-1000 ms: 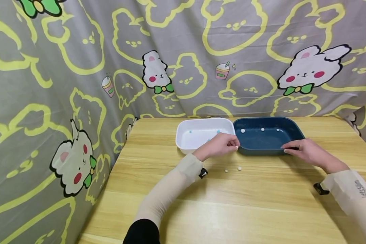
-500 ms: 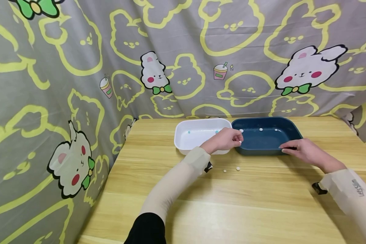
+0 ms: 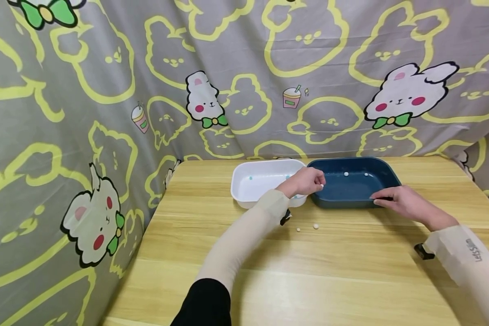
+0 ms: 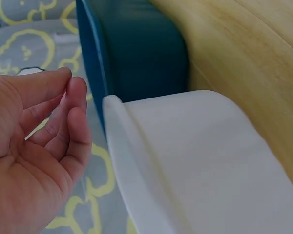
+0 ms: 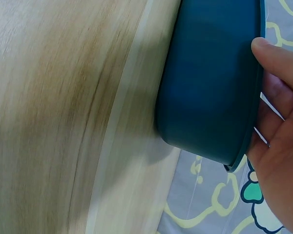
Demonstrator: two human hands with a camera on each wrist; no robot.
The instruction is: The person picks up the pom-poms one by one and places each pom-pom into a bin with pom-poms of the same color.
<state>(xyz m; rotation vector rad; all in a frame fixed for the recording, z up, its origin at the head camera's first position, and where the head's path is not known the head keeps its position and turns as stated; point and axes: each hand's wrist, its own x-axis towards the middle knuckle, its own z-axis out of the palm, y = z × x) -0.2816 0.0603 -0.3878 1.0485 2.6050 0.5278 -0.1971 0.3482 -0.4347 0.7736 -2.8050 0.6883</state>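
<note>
My left hand [image 3: 307, 181] is over the place where the two tubs meet, at the left end of the dark blue tub [image 3: 350, 204]. Thumb and fingertips pinch a small white ball [image 3: 321, 186]; in the left wrist view the fingertips meet and hide it. My right hand [image 3: 411, 204] grips the blue tub's front rim near its right corner, thumb outside and fingers inside. Small white balls [image 3: 346, 174] lie inside the blue tub. Beside it, touching or nearly so, stands a white tub [image 3: 244, 200] with several small light-blue balls [image 3: 250, 178] in it.
Two small white balls lie on the wooden table [image 3: 309, 280] in front of the tubs, a larger one [image 3: 315, 226] and a smaller one [image 3: 298, 229]. A patterned grey curtain [image 3: 236, 113] hangs behind the table and along its left side.
My left hand has moved right and slightly away from me, from the white tub's front corner to the blue tub's left end. The right hand keeps its hold on the rim.
</note>
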